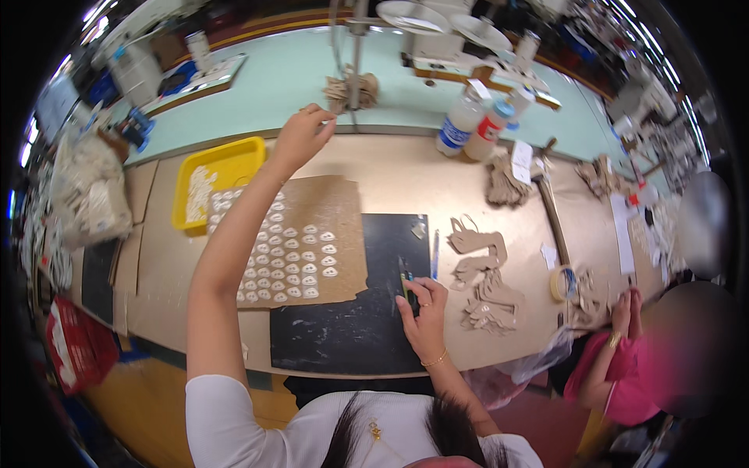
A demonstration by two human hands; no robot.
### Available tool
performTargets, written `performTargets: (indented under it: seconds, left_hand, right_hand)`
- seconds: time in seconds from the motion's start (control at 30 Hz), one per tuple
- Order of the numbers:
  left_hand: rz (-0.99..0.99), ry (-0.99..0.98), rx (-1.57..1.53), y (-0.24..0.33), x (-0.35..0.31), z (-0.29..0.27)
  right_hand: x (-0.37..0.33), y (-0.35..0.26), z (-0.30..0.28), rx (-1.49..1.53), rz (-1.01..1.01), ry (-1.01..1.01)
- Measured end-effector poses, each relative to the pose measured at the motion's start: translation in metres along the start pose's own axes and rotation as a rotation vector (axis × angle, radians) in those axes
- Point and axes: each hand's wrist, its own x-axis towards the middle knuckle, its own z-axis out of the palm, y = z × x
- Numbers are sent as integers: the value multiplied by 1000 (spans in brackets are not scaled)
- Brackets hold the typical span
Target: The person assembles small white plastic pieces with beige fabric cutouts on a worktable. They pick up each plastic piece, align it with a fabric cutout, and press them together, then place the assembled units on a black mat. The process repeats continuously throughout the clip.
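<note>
My left hand (306, 142) is stretched far forward over the table's back part, below a small tan bundle. Its fingers are bent together, and anything between them is too small to make out. My right hand (424, 318) is over the black mat (335, 343), its thumb and fingers closed on a slim green tool (406, 286) with a dark tip. Under my left forearm lies a brown cardboard sheet (335, 203) bearing rows of small white pieces (292, 256) with dark dots. A yellow tray (181, 195) beside it holds loose white pieces (201, 187).
Tan cut pieces (491, 288) lie right of the mat, beside a blue pen (435, 249). Bottles (460, 121) stand at the back right, near a tape roll (562, 283). A metal pole (357, 62) rises at the back. Another person's hands (624, 313) are at right.
</note>
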Motion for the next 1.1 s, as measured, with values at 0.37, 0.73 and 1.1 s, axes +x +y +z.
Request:
performTargets:
  seconds: [0.37,0.73,1.1]
  left_hand:
    - [497,-593,-37,150,-58,44]
    - [208,-373,-410,196,-228,-3]
    - [-37,-94,54,115,-226,-26]
  right_hand:
    - [12,2,-19,57,37,-2]
    - [89,85,-118,-605,-52,-187]
    - [86,88,-119,-654,-5,-280]
